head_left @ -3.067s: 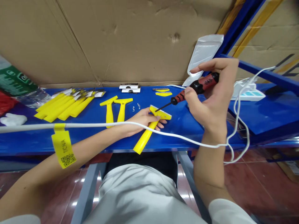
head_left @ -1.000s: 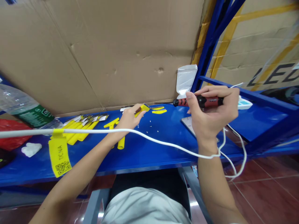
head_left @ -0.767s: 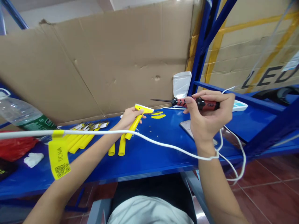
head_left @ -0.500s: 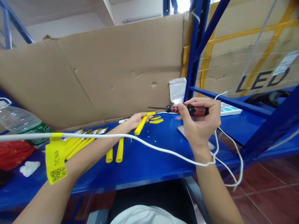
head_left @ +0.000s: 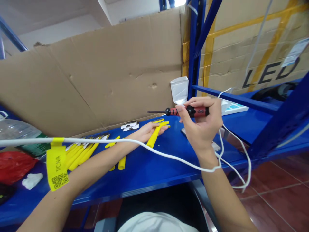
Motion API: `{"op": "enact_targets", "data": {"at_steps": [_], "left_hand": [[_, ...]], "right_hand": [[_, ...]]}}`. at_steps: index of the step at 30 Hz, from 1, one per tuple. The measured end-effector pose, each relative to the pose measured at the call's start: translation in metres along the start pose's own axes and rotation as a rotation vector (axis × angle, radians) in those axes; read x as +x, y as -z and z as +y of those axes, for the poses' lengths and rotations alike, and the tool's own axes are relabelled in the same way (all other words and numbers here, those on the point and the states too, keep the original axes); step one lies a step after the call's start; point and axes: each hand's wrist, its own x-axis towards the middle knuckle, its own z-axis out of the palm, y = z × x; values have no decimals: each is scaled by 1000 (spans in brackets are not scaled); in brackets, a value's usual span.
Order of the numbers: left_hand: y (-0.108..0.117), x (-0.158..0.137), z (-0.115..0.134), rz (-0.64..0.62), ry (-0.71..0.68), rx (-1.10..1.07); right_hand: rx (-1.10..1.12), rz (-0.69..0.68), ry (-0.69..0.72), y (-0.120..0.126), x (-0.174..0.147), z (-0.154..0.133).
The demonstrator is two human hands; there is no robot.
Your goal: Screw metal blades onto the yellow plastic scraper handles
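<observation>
My left hand (head_left: 145, 132) reaches across the blue shelf, its fingers closed around a yellow T-shaped plastic tool (head_left: 152, 140) with a round handle pointing toward me. In my right hand (head_left: 204, 129) is a red and black screwdriver (head_left: 200, 111), held level in the air with its thin shaft pointing left. The tip is above and apart from the yellow tool. Thin yellow strips (head_left: 159, 120) lie just behind my left fingers. More yellow handles (head_left: 122, 163) rest near my left forearm, which partly hides them.
A white cable (head_left: 164, 155) with a yellow tag (head_left: 57, 167) crosses in front of both arms. Several yellow tools (head_left: 79, 156), a bottle (head_left: 16, 129) and a red bag (head_left: 16, 167) are at left. White cards (head_left: 130, 125) lie by the cardboard (head_left: 108, 71). A power strip (head_left: 235, 109) is at right.
My left hand has shifted slightly right and down with the yellow tool, uncovering the white cards. The screwdriver has moved slightly left along with the tilting view.
</observation>
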Motion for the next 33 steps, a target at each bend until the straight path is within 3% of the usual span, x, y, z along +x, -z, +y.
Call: {"op": "enact_targets", "data": {"at_steps": [6, 12, 17, 22, 28, 30, 33], "left_hand": [[-18, -16, -2, 30, 19, -49], [-36, -45, 7, 96, -306, -88], [-55, -82, 17, -22, -602, -82], [-83, -102, 19, -51, -724, -90], [-103, -84, 15, -89, -853, -31], [-93, -69, 16, -98, -898, 81], [-60, -41, 23, -80, -922, 390]], "right_hand": [[3, -1, -3, -1, -1, 1], [86, 75, -28, -1, 4, -5], [23, -133, -232, 5, 6, -13], [-113, -320, -346, 6, 2, -11], [137, -476, -686, 2, 0, -5], [148, -465, -738, 3, 0, -5], [71, -350, -660, 5, 2, -3]]}}
